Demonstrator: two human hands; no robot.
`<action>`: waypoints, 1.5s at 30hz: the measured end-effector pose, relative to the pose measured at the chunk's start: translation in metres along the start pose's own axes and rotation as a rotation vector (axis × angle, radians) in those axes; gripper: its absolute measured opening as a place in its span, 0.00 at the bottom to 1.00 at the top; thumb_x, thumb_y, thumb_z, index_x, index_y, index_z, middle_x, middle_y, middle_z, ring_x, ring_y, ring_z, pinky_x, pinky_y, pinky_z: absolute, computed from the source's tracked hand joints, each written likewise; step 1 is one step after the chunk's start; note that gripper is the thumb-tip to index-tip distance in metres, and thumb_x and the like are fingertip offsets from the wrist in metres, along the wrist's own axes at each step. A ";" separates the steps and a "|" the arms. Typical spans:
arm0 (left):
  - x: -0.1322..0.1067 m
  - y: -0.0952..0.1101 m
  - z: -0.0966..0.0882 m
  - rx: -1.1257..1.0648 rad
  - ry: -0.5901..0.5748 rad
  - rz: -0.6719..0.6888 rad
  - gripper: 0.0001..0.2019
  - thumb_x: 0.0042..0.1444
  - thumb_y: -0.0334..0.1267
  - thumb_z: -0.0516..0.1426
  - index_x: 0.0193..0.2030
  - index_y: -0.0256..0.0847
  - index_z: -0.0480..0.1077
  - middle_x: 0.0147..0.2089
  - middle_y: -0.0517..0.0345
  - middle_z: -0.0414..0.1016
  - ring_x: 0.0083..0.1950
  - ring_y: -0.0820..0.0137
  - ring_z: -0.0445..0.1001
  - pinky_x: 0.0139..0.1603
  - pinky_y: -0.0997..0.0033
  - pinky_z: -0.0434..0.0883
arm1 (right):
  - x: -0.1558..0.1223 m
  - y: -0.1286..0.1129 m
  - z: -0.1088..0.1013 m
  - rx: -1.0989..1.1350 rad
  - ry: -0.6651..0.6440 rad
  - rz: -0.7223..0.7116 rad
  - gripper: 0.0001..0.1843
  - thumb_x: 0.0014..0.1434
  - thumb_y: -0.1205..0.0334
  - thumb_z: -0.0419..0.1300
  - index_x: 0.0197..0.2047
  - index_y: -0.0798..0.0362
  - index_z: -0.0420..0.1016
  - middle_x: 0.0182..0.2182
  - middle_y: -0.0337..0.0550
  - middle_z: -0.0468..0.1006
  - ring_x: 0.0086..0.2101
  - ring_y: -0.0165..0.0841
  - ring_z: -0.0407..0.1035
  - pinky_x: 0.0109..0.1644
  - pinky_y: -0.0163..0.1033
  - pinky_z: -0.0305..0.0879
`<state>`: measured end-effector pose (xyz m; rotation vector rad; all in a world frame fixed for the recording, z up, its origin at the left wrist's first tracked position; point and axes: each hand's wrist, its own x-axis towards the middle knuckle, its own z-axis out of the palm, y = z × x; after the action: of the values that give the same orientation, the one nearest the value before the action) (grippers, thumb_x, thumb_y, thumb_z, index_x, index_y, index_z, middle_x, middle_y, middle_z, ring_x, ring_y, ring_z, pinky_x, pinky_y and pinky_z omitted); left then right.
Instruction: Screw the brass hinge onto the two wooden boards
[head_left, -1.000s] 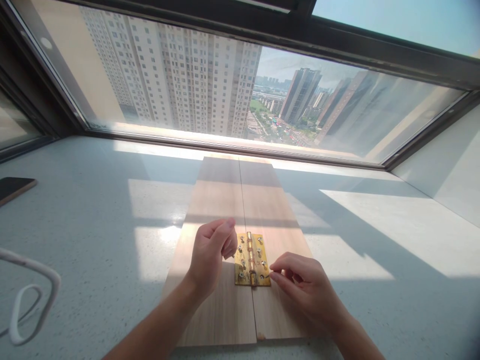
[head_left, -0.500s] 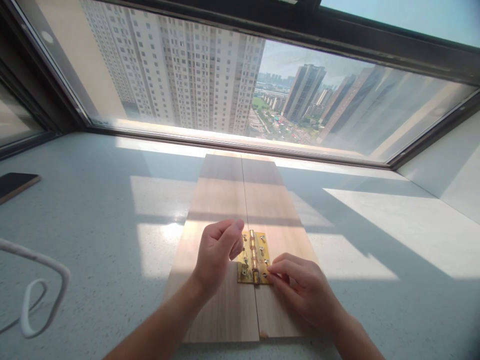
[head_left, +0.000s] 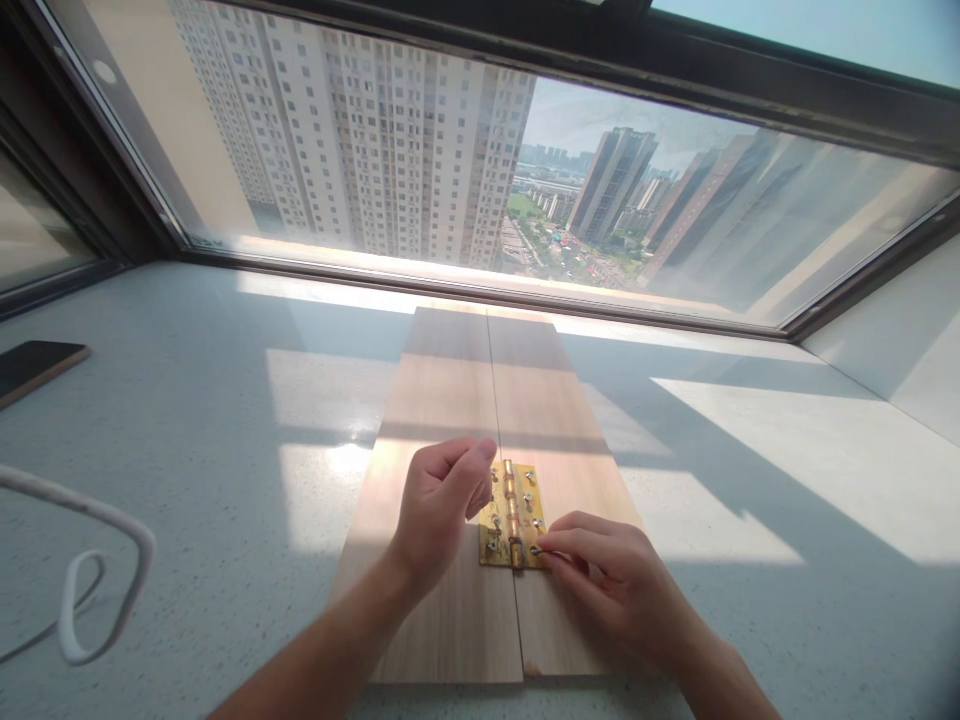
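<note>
A brass butt hinge (head_left: 513, 512) lies flat across the seam between two pale wooden boards, the left board (head_left: 446, 385) and the right board (head_left: 536, 385). Several silver screws stand in its holes, some of them tilted. My right hand (head_left: 611, 565) pinches a screw (head_left: 535, 550) at the lower right hole of the hinge between thumb and index finger. My left hand (head_left: 442, 500) is closed in a fist above the hinge's left leaf and hides part of it. Whatever the fist may hold is out of sight.
Both boards rest on a speckled white sill (head_left: 202, 420) below a large window with a dark frame (head_left: 480, 290). At the left lie a dark phone (head_left: 41, 368) and a looped white cable (head_left: 112, 515). A white wall (head_left: 900, 320) borders the right side.
My right fingertips have come down slightly onto the lower right screw. My left fist keeps its place over the hinge, while the whole view has shifted a little.
</note>
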<state>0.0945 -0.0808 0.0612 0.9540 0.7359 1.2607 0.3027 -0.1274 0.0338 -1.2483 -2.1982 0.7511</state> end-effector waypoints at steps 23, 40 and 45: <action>0.000 0.003 0.001 -0.017 -0.012 0.002 0.26 0.57 0.47 0.59 0.16 0.41 0.50 0.16 0.68 0.47 0.20 0.78 0.46 0.22 0.72 0.47 | 0.000 0.004 -0.004 -0.013 -0.019 0.014 0.11 0.66 0.62 0.55 0.43 0.52 0.80 0.30 0.43 0.77 0.27 0.29 0.68 0.30 0.35 0.60; 0.001 0.006 0.001 -0.017 -0.026 0.020 0.27 0.58 0.48 0.58 0.16 0.41 0.50 0.16 0.68 0.47 0.19 0.79 0.46 0.21 0.72 0.47 | 0.000 0.010 0.001 -0.116 0.020 -0.011 0.11 0.61 0.58 0.63 0.45 0.52 0.77 0.27 0.39 0.72 0.24 0.28 0.62 0.27 0.35 0.57; 0.001 0.006 0.001 -0.018 -0.029 0.018 0.27 0.57 0.48 0.59 0.16 0.41 0.50 0.16 0.68 0.46 0.19 0.79 0.46 0.21 0.72 0.47 | 0.001 0.007 -0.003 -0.047 -0.003 -0.030 0.10 0.65 0.63 0.57 0.44 0.51 0.80 0.29 0.42 0.74 0.26 0.28 0.66 0.28 0.35 0.59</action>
<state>0.0935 -0.0800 0.0669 0.9635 0.6937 1.2648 0.3085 -0.1230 0.0308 -1.2348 -2.2440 0.6935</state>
